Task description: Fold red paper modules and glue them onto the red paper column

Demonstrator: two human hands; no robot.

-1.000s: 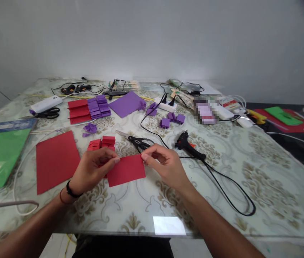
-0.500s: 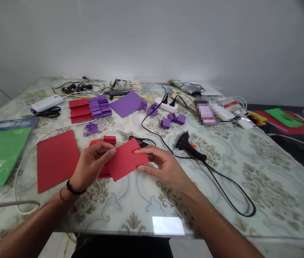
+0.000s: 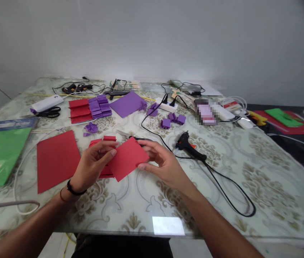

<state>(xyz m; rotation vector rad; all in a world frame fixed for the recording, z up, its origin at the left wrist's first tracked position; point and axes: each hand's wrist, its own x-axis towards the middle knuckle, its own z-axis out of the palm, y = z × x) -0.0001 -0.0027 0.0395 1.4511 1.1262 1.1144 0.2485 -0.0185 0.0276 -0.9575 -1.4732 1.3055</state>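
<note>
From where I stand, taking the held paper as the middle of the clock and twelve as the wall side, the person's left hand [image 3: 95,163], with a thin black band [image 3: 74,190] at its wrist, is at nine, pinching the near-left edge of a flat, four-cornered piece of red paper [image 3: 129,159] between thumb and fingers; the right hand [image 3: 166,163] is at three, curved, thumb and forefinger apart about the paper's right-hand corner, though I cannot tell whether they grip it; the paper is tilted, one corner pointing down, above the glossy, flower-patterned tabletop [image 3: 133,200]; just beyond the left hand, between ten and eleven and partly hidden by it, are folded red paper pieces [image 3: 110,139]; a large flat red sheet [image 3: 57,161] lies at nine, and farther out that way a pack of bright green paper [image 3: 4,154]; black-handled metal scissors [image 3: 123,133] lie at twelve, partly covered by the held paper and right hand; a square purple sheet [image 3: 126,104] lies farther up at twelve; a white oblong power strip [image 3: 165,104] is at one, small folded purple paper pieces [image 3: 166,124] between one and two, and a black plastic glue gun [image 3: 191,147] between two and three, its looped black cord [image 3: 235,187] trailing towards four.
</note>
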